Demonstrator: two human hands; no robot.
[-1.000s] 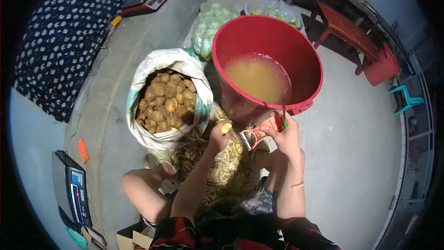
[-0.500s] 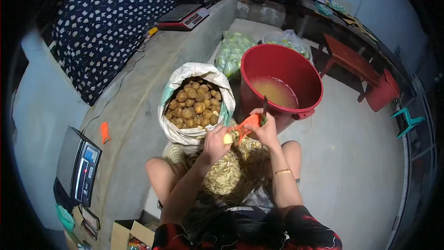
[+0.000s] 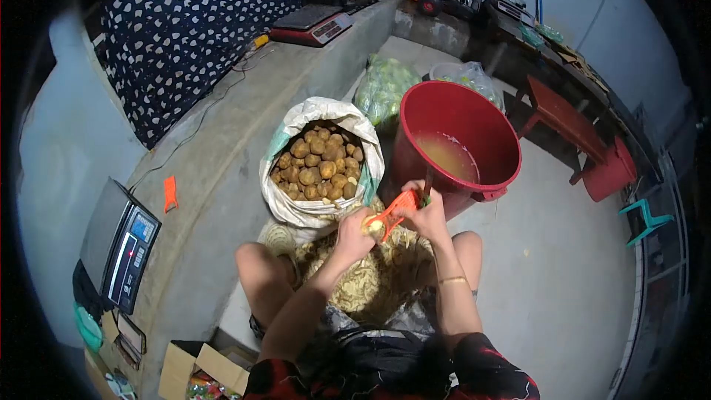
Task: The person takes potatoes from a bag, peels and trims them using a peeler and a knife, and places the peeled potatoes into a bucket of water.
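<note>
My left hand [image 3: 355,234] is closed around a pale, peeled piece of potato [image 3: 375,227]. Wrapped round an orange peeler [image 3: 398,207] is my right hand [image 3: 428,216], which also has a dark, thin blade or stick [image 3: 428,180] standing up from it. The peeler's head touches or nearly touches the potato. Below both hands lies a heap of pale peelings [image 3: 359,281] between the legs. An open white sack [image 3: 285,210] of brown potatoes [image 3: 315,163] stands beyond my left hand. Beyond my right hand is a red bucket [image 3: 495,133] with cloudy liquid.
Bags of green produce [image 3: 385,89] lie behind the bucket. A red bench [image 3: 566,122] and a teal stool [image 3: 646,221] are at the right. On the left ledge are a scale [image 3: 131,252], an orange object [image 3: 170,192] and a red scale [image 3: 311,27]. A cardboard box [image 3: 178,370] sits at the lower left.
The view has tilted up and shifted. My hands have come together, bringing the peeler from apart to the potato piece. Both hands still hold their things.
</note>
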